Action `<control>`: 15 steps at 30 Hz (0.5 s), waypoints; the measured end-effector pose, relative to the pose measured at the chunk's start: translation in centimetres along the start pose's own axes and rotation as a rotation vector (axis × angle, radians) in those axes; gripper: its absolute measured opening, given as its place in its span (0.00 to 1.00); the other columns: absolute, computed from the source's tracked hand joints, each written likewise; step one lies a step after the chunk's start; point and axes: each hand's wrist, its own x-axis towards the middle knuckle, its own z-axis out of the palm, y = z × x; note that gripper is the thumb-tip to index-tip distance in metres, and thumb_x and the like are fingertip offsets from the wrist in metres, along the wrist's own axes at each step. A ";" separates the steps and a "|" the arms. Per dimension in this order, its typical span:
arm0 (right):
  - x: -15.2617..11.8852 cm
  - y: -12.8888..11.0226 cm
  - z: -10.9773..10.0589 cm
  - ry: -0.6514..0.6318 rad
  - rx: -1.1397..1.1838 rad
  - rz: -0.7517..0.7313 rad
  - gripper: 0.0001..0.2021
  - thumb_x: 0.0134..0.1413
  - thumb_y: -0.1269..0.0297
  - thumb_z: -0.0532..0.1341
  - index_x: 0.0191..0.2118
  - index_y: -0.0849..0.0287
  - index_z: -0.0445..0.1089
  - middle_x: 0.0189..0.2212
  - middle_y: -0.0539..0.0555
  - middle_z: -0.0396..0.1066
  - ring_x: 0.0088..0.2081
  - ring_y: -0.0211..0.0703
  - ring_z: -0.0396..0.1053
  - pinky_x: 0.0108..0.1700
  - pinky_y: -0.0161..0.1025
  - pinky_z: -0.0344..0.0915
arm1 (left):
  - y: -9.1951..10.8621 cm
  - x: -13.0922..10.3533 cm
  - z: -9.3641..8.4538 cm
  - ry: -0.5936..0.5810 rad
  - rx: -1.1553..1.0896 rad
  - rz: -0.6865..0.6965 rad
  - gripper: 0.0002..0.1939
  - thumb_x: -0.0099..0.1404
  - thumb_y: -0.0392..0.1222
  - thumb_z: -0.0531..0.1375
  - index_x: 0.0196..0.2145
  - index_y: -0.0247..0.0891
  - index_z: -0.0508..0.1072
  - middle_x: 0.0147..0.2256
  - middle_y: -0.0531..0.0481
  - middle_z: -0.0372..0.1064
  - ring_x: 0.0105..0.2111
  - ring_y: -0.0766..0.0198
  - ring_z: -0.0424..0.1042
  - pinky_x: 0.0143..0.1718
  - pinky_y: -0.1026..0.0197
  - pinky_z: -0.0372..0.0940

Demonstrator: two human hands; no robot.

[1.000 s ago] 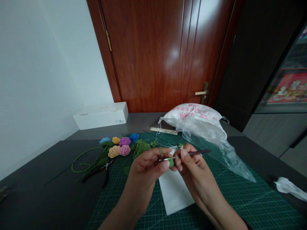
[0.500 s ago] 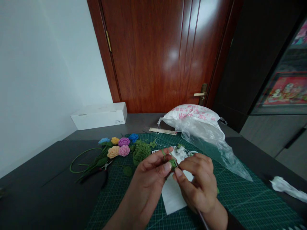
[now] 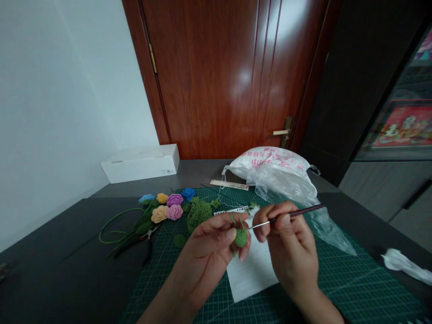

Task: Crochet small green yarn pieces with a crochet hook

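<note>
My left hand (image 3: pixel 212 245) pinches a small round green crochet piece (image 3: pixel 240 238) between thumb and fingers, with green yarn looped over its index finger. In my right hand (image 3: pixel 292 243) is a crochet hook (image 3: pixel 299 212) with a dark handle, gripped near its metal shaft. The hook's tip meets the top edge of the crochet piece. Below both hands lies a white notepad (image 3: pixel 249 274). A ball of green yarn (image 3: pixel 199 213) rests just beyond my left hand.
Crocheted flowers (image 3: pixel 174 200) with green stems lie at the left, beside black-handled pliers (image 3: pixel 135 245). A green cutting mat (image 3: pixel 337 283) covers the table's middle. Behind it are a ruler (image 3: pixel 229 185), a filled white plastic bag (image 3: pixel 273 164) and a white box (image 3: pixel 141 163).
My right hand has turned and shifted up and right, swinging the hook's handle from pointing down to pointing right. The green piece now shows more fully in my left fingers.
</note>
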 end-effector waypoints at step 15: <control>-0.6 1.2 0.2 0.011 -0.139 -0.050 0.04 0.67 0.62 0.62 0.40 0.52 0.74 0.34 0.51 0.74 0.36 0.41 0.73 0.29 0.33 0.70 | -0.6 0.0 0.0 0.174 0.303 0.089 0.12 0.53 0.34 0.74 0.35 0.35 0.78 0.35 0.50 0.76 0.31 0.68 0.73 0.33 0.65 0.69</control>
